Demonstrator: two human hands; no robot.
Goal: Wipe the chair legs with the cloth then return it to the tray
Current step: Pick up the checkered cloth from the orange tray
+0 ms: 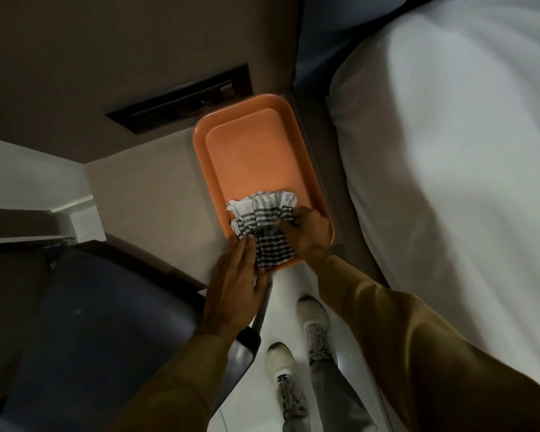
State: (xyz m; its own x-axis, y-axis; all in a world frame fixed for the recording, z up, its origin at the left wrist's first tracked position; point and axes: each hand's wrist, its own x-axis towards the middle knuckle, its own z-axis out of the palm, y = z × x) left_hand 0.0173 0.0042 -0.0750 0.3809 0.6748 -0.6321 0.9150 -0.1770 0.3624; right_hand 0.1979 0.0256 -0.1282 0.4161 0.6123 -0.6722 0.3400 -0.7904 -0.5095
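An orange tray (247, 151) lies on a pale bedside surface. A crumpled white cloth with dark stripes (262, 219) sits at the tray's near end. My right hand (310, 235) grips the cloth's right side with curled fingers. My left hand (234, 288) lies flat at the cloth's near left edge, fingers together, touching it. A dark blue chair (91, 332) stands at the lower left; one thin leg (259, 316) shows just below my left hand.
A white bed (449, 151) fills the right side. A dark panel (181, 101) is set in the brown wall behind the tray. My two white shoes (296, 347) stand on the pale floor between chair and bed.
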